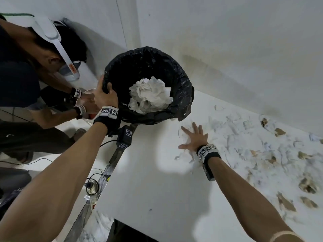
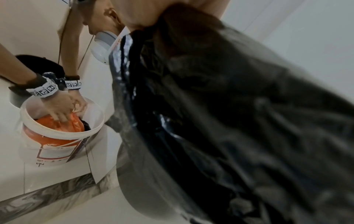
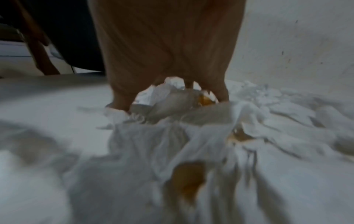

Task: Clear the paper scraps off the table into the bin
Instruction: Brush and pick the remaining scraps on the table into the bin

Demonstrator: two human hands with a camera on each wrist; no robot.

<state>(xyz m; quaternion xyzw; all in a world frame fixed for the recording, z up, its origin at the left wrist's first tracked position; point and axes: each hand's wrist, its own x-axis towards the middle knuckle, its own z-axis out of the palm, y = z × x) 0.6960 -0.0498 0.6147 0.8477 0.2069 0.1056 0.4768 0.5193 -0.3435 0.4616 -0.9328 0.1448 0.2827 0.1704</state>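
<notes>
A bin lined with a black bag is tilted at the table's left edge, with crumpled white paper inside. My left hand grips its near rim; in the left wrist view the black bag fills the frame under my fingers. My right hand lies flat with fingers spread on a small heap of white scraps just right of the bin. The right wrist view shows my palm over white and brown scraps. Many more white and brown scraps lie scattered to the right.
The white table meets a white wall at the back. Beside the bin another person bends over a white and orange bucket on the floor. Cables and a power strip lie below the table edge.
</notes>
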